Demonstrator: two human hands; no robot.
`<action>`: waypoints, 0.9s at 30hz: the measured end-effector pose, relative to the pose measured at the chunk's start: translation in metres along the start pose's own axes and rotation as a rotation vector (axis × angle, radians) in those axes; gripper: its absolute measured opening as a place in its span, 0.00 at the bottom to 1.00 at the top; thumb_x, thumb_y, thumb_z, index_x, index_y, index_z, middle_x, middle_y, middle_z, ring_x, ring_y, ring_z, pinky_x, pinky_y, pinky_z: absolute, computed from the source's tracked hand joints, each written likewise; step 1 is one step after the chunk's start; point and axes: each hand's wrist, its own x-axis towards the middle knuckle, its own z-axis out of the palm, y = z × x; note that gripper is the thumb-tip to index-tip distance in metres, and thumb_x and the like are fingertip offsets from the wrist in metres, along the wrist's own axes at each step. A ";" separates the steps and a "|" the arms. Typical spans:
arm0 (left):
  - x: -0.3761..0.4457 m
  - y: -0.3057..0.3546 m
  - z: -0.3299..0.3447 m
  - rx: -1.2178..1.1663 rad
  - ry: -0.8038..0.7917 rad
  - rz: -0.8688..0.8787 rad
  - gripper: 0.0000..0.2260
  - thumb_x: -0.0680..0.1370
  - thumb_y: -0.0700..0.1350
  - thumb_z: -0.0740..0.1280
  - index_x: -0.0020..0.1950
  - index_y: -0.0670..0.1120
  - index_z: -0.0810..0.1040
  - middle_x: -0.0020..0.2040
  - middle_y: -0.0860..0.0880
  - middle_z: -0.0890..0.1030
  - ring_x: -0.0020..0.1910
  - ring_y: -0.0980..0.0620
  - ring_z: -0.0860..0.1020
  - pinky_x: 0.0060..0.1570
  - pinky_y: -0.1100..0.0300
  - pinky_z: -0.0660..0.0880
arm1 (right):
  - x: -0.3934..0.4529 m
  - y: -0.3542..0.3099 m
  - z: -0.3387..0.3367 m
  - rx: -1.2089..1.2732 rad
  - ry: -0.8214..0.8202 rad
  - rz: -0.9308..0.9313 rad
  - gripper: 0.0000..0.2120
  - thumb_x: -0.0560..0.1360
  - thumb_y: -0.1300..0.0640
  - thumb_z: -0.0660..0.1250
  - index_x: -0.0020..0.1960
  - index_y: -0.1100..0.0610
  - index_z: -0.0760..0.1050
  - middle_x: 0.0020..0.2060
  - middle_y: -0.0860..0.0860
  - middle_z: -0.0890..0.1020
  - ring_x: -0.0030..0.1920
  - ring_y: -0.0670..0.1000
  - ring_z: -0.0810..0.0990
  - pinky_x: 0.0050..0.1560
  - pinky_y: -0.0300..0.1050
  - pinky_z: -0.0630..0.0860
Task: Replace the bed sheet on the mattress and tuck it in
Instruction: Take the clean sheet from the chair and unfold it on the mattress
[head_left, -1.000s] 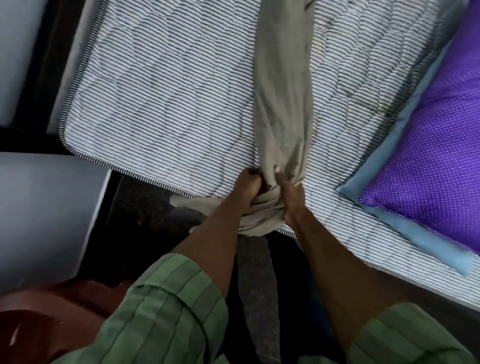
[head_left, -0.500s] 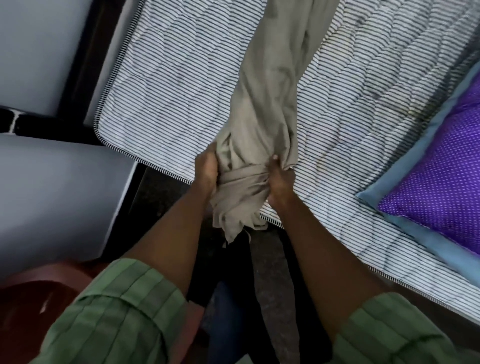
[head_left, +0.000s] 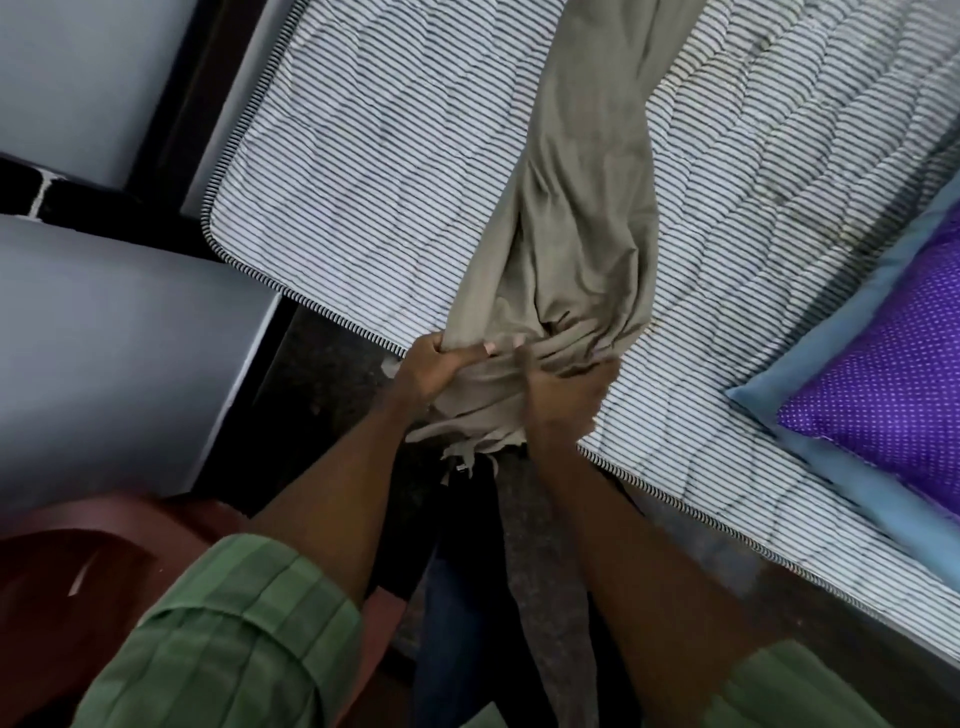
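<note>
Here, you are looking down at the near edge of a bare mattress (head_left: 363, 171), quilted and covered in thin dark and white stripes, with a corded striped trim running along its rim. A beige bed sheet (head_left: 582, 218) lies bunched into a long rope-like band across the middle of the mattress, running from the far edge at the top of the view down to the near edge, where its gathered end spills just over the rim. Both of your hands hold that gathered end. Your left hand (head_left: 431, 371) has its fingers curled round a fold on the left side of the bundle, thumb on top. Your right hand (head_left: 563, 392) sits just beside it, fingers curled into the creased cloth, the two hands almost touching. Both forearms are bare, with green striped sleeves (head_left: 234, 634) rolled up near the elbows. On the right side of the mattress, close to its near edge, rests a purple pillow (head_left: 893, 395) with small white dots, lying on a light blue cloth (head_left: 810, 358) that shows as a border round it. Past the mattress's left corner stands a pale grey surface (head_left: 119, 353), and a dark red plastic chair (head_left: 78, 571) sits at the lower left
</note>
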 end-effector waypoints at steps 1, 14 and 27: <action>-0.001 -0.002 -0.001 -0.052 0.012 0.002 0.12 0.72 0.51 0.80 0.48 0.45 0.86 0.39 0.52 0.87 0.41 0.52 0.86 0.35 0.63 0.79 | -0.017 0.006 0.007 0.046 -0.076 0.010 0.61 0.59 0.31 0.80 0.79 0.53 0.53 0.70 0.56 0.74 0.69 0.59 0.75 0.68 0.60 0.73; 0.018 0.029 -0.089 0.814 0.555 0.337 0.21 0.74 0.66 0.70 0.50 0.49 0.78 0.46 0.46 0.84 0.49 0.41 0.81 0.46 0.50 0.76 | 0.046 0.001 0.000 -0.347 -0.466 -0.454 0.41 0.64 0.60 0.72 0.76 0.51 0.65 0.64 0.54 0.79 0.61 0.58 0.78 0.56 0.49 0.74; -0.002 -0.050 -0.079 0.504 0.222 0.211 0.13 0.72 0.58 0.78 0.46 0.52 0.80 0.42 0.51 0.82 0.44 0.49 0.80 0.41 0.58 0.72 | -0.013 0.044 0.037 -0.840 -0.640 -1.283 0.34 0.65 0.50 0.78 0.68 0.51 0.70 0.52 0.56 0.83 0.52 0.63 0.82 0.51 0.55 0.78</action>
